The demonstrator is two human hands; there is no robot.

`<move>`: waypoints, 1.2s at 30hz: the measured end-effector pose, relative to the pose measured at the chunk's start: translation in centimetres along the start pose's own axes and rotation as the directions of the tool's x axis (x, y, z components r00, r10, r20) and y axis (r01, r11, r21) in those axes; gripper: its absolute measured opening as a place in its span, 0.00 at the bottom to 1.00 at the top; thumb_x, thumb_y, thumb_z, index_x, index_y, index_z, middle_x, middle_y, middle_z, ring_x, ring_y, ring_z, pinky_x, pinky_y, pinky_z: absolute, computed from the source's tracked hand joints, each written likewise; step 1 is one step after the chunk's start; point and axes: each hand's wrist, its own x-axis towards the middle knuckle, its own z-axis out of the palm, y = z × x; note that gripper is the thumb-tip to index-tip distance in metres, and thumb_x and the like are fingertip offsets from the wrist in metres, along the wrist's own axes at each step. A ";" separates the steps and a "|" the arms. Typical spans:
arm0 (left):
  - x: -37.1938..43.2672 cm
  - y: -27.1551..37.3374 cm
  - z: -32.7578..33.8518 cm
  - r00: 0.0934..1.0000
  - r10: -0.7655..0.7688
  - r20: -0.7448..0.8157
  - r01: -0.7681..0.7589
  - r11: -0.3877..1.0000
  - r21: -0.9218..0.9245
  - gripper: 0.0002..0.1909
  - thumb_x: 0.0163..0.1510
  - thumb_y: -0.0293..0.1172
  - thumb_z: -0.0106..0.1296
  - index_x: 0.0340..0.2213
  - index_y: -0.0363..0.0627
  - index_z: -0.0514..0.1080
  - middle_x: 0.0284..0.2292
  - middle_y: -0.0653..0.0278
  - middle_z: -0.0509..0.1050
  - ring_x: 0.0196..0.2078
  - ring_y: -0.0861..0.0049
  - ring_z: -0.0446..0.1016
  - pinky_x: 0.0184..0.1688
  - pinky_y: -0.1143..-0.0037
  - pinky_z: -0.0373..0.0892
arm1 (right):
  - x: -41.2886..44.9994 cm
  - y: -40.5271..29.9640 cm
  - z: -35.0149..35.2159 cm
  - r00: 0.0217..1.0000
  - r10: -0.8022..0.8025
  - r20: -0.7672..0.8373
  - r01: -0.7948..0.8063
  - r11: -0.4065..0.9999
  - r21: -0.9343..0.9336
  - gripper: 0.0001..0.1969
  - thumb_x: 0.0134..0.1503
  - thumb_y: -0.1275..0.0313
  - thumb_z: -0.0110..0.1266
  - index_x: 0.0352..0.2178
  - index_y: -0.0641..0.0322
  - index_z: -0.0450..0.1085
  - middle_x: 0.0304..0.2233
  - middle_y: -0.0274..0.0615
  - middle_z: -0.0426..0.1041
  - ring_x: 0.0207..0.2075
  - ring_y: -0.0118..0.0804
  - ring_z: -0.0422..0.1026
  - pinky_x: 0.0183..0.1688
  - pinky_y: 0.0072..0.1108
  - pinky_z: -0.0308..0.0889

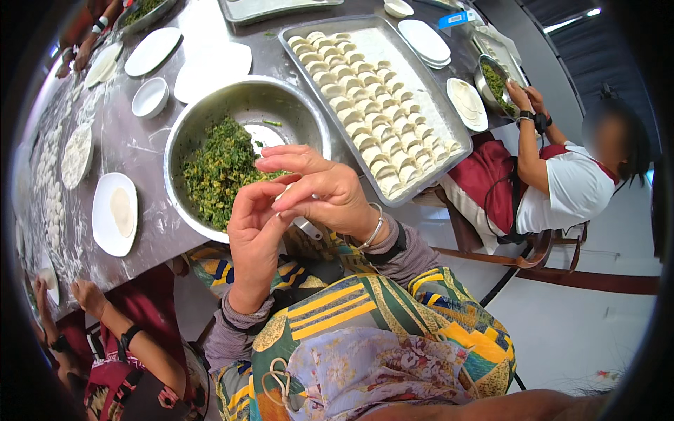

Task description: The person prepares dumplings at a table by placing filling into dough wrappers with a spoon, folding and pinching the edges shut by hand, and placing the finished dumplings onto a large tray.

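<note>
Both my hands are raised over the near rim of a large steel bowl (176, 113). Between their fingertips is a piece of white dough (283, 193), probably a dumpling, mostly hidden by the fingers. My left hand (258, 223) pinches it from the left, thumb and fingers bent together. My right hand (331, 192), with a bangle at the wrist, presses on it from the right. Chopped green and yellow filling (218, 168) is heaped in the left of the bowl. A metal utensil handle (307, 229) pokes out below my right hand; its other end is hidden.
Right of the bowl, a metal tray (421, 105) carries rows of folded dumplings (363, 100). Left are a plate with a dough wrapper (122, 210), a flour bowl (77, 158) and dough pieces (53, 210). Co-workers sit at right (563, 184) and lower left (142, 347); another's hands (79, 55) work upper left.
</note>
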 end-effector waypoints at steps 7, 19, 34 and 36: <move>0.2 -0.4 0.0 1.000 -0.008 -0.014 0.007 0.992 -0.123 0.18 0.48 0.13 0.45 0.41 0.38 0.59 0.46 0.53 0.64 0.48 0.73 0.65 0.50 0.78 0.62 | -0.8 0.1 0.6 0.978 0.107 -0.178 -0.078 0.983 0.166 0.08 0.45 0.82 0.55 0.30 0.66 0.73 0.50 0.54 0.61 0.49 0.40 0.64 0.47 0.25 0.64; 0.2 -0.2 0.4 0.995 -0.101 0.023 0.104 0.958 -0.266 0.24 0.49 0.26 0.52 0.45 0.40 0.55 0.44 0.60 0.62 0.48 0.75 0.64 0.52 0.74 0.61 | -1.3 0.8 0.7 0.954 0.173 -0.243 -0.154 0.983 0.097 0.09 0.45 0.82 0.55 0.32 0.67 0.73 0.47 0.51 0.65 0.48 0.37 0.66 0.45 0.22 0.65; 0.6 -1.0 1.3 0.987 -0.147 0.069 0.162 0.922 -0.353 0.26 0.54 0.42 0.45 0.49 0.41 0.53 0.48 0.59 0.61 0.52 0.71 0.60 0.56 0.70 0.55 | -1.8 1.8 -0.1 0.947 -0.042 -0.318 0.000 0.991 -0.130 0.10 0.54 0.74 0.47 0.36 0.66 0.71 0.44 0.49 0.68 0.50 0.43 0.63 0.50 0.28 0.58; 0.5 -1.2 1.4 0.986 -0.134 0.095 0.157 0.935 -0.317 0.27 0.56 0.44 0.42 0.50 0.40 0.53 0.49 0.58 0.60 0.53 0.70 0.59 0.57 0.70 0.54 | -2.0 2.2 0.0 0.946 -0.116 -0.302 0.050 0.974 -0.219 0.10 0.55 0.72 0.46 0.35 0.66 0.72 0.41 0.46 0.71 0.50 0.47 0.63 0.50 0.31 0.58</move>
